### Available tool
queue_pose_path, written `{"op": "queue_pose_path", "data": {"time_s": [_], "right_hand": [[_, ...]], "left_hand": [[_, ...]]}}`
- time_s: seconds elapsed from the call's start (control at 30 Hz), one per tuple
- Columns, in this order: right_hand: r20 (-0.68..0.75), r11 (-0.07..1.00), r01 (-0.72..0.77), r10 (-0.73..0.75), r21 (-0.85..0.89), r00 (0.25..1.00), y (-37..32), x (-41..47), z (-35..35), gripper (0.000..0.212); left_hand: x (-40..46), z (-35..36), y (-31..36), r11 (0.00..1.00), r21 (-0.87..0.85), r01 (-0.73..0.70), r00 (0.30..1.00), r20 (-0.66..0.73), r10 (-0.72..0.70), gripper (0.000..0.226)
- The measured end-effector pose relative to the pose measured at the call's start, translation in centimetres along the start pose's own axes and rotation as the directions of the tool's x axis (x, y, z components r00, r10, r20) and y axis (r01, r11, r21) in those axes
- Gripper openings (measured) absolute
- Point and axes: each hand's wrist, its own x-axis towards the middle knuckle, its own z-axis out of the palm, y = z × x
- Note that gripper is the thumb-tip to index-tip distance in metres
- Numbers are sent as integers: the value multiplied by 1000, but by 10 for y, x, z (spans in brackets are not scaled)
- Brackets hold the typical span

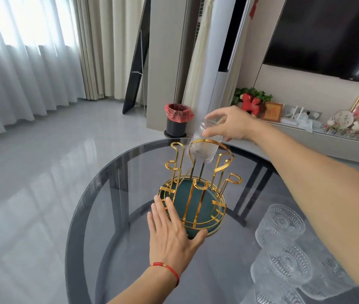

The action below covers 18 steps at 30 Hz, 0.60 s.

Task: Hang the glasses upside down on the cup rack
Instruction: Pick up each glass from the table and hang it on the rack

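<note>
A gold wire cup rack (198, 178) with a round green base stands in the middle of the round glass table (112, 216). My right hand (234, 125) grips a clear ribbed glass (202, 145) by its bottom end, mouth down, over a prong at the rack's far side. The gold handle loop crosses in front of the glass. With straight fingers, my left hand (172, 231) presses against the near left rim of the green base. Several more patterned glasses (283, 244) stand upright at the table's near right, partly under my right forearm.
A black bin with a red liner (177, 119) stands on the floor beyond the table. A low shelf with ornaments and a red figurine (251, 103) runs along the right wall under a dark screen. Curtains hang at the left.
</note>
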Motion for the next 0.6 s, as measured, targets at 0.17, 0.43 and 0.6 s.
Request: {"op": "queue_pose_path", "data": {"time_s": [0.17,0.43,0.6], "right_hand": [[317,998,34,-15,-55,948,2,13,8,66],[426,1000,-11,-2,28,905,9,12,15,69],[168,982,-29,-3,186,986,19,-13,20,47]], "left_hand": [[0,-3,3,999,39,14,1000,23,-15,122],[0,-6,5,998,50,35,998,50,-37,121],[-2,-15,7,999,14,30,998,59,-31,123]]}}
